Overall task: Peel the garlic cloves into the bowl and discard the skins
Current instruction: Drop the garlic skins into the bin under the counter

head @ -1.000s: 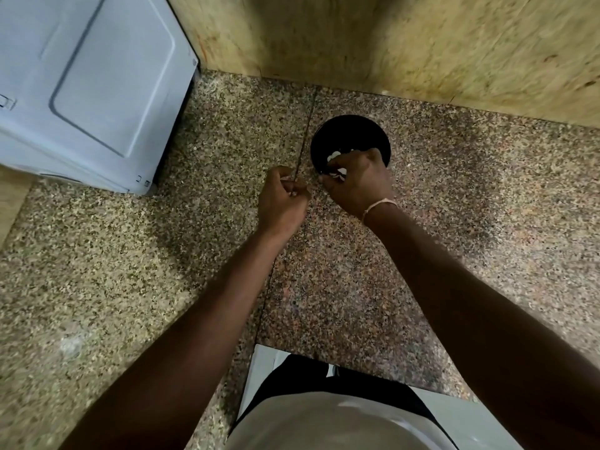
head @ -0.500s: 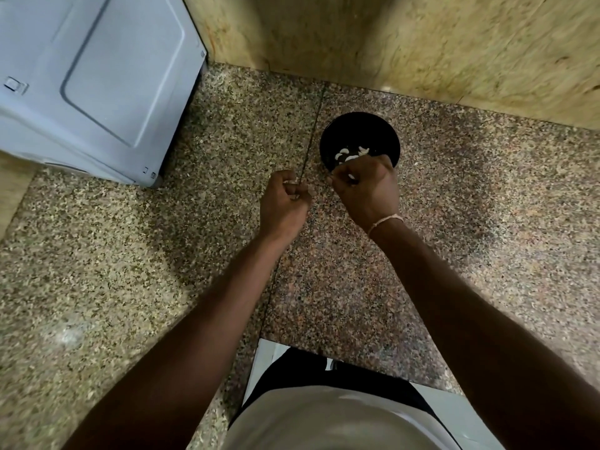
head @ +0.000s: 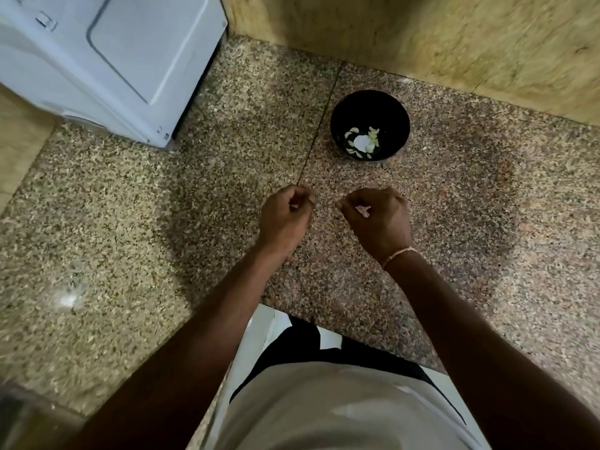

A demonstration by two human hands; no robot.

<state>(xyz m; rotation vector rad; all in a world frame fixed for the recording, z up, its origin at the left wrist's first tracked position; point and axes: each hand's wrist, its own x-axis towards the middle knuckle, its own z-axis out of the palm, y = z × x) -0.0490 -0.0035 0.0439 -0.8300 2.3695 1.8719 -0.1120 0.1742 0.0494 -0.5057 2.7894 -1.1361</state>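
Beyond both sets of curled fingers sits the round black bowl (head: pixel 370 125) of pale peeled garlic cloves (head: pixel 362 142) — the right hand (head: pixel 378 219) pinches a papery skin scrap (head: pixel 363 210), likely for discarding, while the left hand (head: pixel 287 216) curls on something too hidden to name — both hovering over the speckled granite counter (head: pixel 487 206).

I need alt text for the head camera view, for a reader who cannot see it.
Two hands, left hand and right hand, each pinch small pale scraps above a speckled granite counter. Beyond them, a black bowl holds peeled garlic cloves.
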